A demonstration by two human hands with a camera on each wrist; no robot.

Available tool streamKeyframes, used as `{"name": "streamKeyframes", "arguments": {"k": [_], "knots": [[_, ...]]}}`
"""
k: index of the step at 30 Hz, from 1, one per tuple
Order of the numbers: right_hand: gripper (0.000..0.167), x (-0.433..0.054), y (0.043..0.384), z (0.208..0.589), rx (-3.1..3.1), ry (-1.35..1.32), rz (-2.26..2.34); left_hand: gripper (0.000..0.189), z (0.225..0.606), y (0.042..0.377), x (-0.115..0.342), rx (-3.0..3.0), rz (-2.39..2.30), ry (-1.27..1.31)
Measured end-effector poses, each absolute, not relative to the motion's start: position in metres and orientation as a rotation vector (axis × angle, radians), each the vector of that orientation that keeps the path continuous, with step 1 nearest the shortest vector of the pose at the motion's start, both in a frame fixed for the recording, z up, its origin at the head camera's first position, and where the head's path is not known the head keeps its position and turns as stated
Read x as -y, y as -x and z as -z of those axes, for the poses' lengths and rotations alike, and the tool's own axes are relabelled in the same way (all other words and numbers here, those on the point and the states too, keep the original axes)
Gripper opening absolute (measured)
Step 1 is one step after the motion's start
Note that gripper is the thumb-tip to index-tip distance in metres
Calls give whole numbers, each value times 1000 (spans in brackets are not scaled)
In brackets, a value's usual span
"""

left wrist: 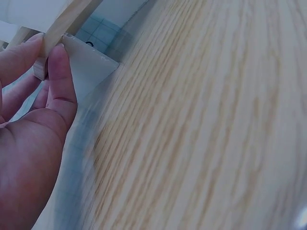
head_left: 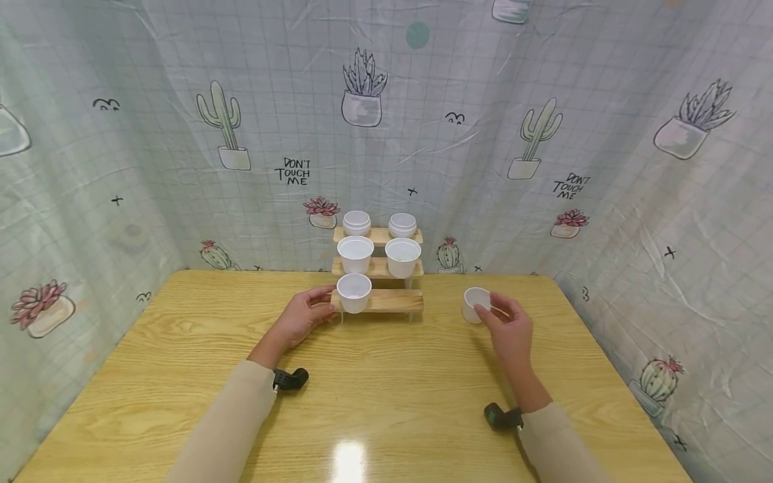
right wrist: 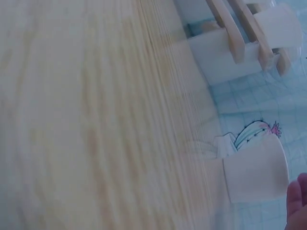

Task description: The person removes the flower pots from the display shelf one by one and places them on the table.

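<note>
In the head view my left hand is at the left end of a three-step wooden rack. Its thumb and fingers pinch the end of the lowest board, seen close up as a wooden strip in the left wrist view. A white cup sits on that board's left part. To the right of the rack, another white cup stands upright on the table. My right hand is at this cup's right side, thumb and fingers parted. In the right wrist view the fingertips are right at the cup's rim.
Two white cups sit on the middle board and two rounder white pots on the top one. Behind the wood-grain table hangs a plant-print curtain.
</note>
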State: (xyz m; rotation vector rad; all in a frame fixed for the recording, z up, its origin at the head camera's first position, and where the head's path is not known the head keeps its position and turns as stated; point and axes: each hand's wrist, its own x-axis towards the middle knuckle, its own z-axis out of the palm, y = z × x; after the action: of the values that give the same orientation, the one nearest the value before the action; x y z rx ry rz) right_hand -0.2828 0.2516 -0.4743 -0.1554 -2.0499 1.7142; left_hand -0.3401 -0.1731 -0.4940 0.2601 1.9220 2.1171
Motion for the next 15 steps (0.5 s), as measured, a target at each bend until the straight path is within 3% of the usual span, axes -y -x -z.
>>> {"name": "streamKeyframes", "arguments": {"k": [15], "knots": [[61, -260, 295, 477, 2166, 283, -1687, 60, 493, 340, 173, -1927, -2123, -257]]}}
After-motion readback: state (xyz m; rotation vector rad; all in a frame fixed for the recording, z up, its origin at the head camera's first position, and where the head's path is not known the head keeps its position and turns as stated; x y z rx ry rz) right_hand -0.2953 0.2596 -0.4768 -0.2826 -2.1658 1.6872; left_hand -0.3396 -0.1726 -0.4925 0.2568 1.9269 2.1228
